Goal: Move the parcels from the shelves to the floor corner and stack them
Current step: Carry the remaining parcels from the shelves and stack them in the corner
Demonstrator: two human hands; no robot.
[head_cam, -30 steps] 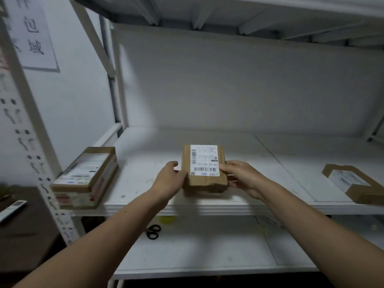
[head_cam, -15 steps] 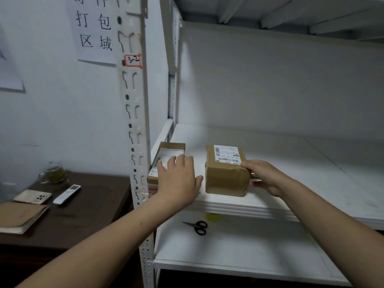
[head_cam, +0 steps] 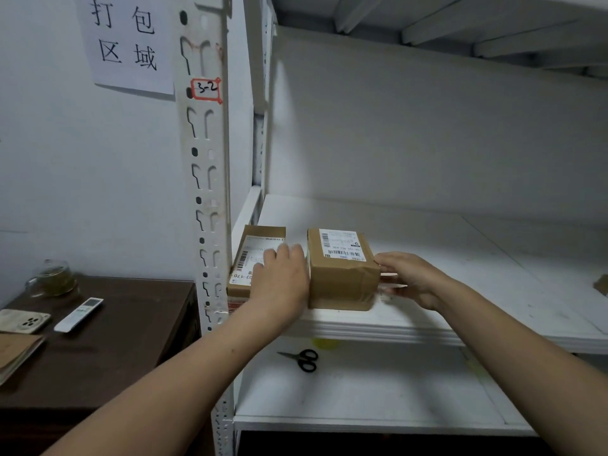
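Two parcels sit on the white middle shelf (head_cam: 427, 327). A small brown box (head_cam: 342, 281) with a white barcode label on top stands near the front edge. Left of it, against the shelf post, lies a flat brown parcel (head_cam: 260, 248) with a large label. My left hand (head_cam: 279, 281) rests flat on the flat parcel, its fingers straight, beside the box's left face. My right hand (head_cam: 411, 278) touches the box's right side, thumb at the top corner and fingers along the side. A corner of a third parcel (head_cam: 602, 284) shows at the far right edge.
The perforated white upright (head_cam: 207, 192) stands between the shelf and a dark wooden table (head_cam: 115, 340). The table holds a glass cup (head_cam: 54, 279), a remote (head_cam: 79, 314), a phone (head_cam: 23, 320) and a notebook (head_cam: 16, 353). Black scissors (head_cam: 302, 358) lie on the lower shelf.
The small box has slid left, close to the flat parcel. My left hand has left the box and settled on the flat parcel. My right hand stays at the box's right side.
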